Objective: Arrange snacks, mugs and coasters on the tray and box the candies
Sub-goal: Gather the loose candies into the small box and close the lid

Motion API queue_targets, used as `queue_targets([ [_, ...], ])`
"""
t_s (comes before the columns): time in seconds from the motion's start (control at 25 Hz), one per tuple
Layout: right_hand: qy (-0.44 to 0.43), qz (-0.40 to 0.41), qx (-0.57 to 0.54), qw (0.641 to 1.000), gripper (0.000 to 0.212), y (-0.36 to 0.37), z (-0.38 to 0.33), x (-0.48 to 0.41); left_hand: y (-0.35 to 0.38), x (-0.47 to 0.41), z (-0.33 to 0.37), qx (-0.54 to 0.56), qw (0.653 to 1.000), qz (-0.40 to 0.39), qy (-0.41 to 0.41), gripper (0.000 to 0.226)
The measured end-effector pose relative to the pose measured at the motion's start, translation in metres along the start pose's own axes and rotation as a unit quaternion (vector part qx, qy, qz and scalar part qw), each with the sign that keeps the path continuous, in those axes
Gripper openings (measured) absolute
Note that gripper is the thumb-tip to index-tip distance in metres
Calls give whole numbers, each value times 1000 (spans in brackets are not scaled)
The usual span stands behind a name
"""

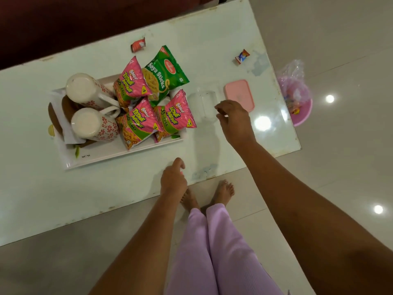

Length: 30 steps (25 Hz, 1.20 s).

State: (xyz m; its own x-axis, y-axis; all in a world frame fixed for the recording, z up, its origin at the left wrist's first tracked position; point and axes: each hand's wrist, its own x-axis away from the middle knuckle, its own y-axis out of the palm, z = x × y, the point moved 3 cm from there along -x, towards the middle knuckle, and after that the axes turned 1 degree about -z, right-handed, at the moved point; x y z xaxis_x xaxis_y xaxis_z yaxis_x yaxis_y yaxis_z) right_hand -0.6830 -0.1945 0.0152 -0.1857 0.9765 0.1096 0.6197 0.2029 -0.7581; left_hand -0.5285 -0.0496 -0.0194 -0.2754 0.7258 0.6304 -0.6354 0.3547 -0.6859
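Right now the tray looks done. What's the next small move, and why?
Probably send the right hand to the blue-orange candy and drop it into the clear box. That hand hovers over the box, seemingly holding nothing. The pink lid lies off beside the box, and this candy and a red candy lie loose on the table.

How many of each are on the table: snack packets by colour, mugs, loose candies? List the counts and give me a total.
Pink Tedhe Medhe snack packets: 3
Green Soya Sticks snack packet: 1
White ceramic mugs with red flower print, upside down: 2
Small wrapped candies, lying loose: 2
Total: 8
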Motion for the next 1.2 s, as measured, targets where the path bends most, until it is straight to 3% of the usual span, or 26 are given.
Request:
queue_targets([
  [0.16, -12, -58, 72, 996, 29, 9, 7, -22, -29, -10, 51, 189, 977, 73, 61, 9],
  [0.28, -15, -89, 80, 993, 35, 13, 12, -19, -57, -27, 92, 251, 957, 104, 101, 9],
  [0.36, -10, -67, 63, 996, 40, 11, 11, -20, -72, -41, 113, 257, 951, 118, 122, 12],
  [0.52, 33, 27, 5, 999, 40, 6, 8, -34, -83, -66, 149, 173, 963, 111, 176, 22],
  [0.68, 77, 88, -46, 992, 41, -1, 20, -58, -70, -95, 165, 56, 982, 74, 163, 33],
  [0.76, 98, 99, -38, 990, 38, -2, 32, -76, -68, -104, 169, 29, 980, 98, 172, 30],
  [0.88, 135, 82, -14, 987, 40, -5, 50, -106, -79, -114, 174, 69, 966, 139, 207, 24],
  [1.0, 165, 22, 54, 985, 51, -10, 64, -141, -93, -135, 176, 57, 967, 132, 212, 21],
  [1.2, 146, -70, 168, 972, 50, -10, 76, -173, -85, -161, 178, -130, 973, 22, 189, 42],
])
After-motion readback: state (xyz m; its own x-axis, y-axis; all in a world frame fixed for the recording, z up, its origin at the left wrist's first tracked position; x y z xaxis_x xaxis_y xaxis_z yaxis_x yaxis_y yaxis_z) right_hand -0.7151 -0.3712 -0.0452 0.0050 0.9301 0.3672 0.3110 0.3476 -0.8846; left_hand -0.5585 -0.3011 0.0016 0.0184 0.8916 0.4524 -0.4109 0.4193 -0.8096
